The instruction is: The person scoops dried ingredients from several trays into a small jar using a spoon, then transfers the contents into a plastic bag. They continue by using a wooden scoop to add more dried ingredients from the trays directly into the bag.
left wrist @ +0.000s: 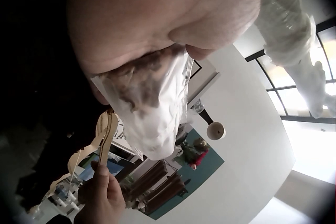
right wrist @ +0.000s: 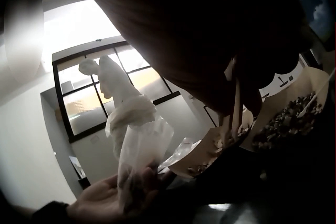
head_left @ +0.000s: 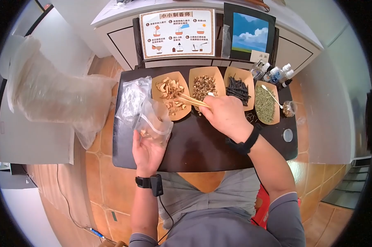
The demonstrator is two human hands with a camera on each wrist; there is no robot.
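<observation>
My left hand (head_left: pixel 147 155) holds a translucent plastic bag (head_left: pixel 160 120) upright over the table's left front, thumb at its side. Dried pale-brown slices (left wrist: pixel 149 79) lie in the lower part of the bag. My right hand (head_left: pixel 228 116) grips wooden tweezers (head_left: pixel 196 102), their tips pointing left over the first paper tray (head_left: pixel 158 78). Dried curled slices (head_left: pixel 169 87) fill that tray. Under the right hand and just beyond it stands a second tray with small brown pieces (head_left: pixel 204 83). The tweezer tips overlap the slices in the head view.
Further right are trays of dark sticks (head_left: pixel 237 89) and green needle-like herb (head_left: pixel 265 105), with a white-tipped stick across the latter. A small jar (head_left: pixel 289 108), its lid (head_left: pixel 287 135) and several bottles (head_left: pixel 276 73) stand at the right. More clear bags (head_left: pixel 132 96) lie left; an instruction sheet (head_left: pixel 177 33) stands behind.
</observation>
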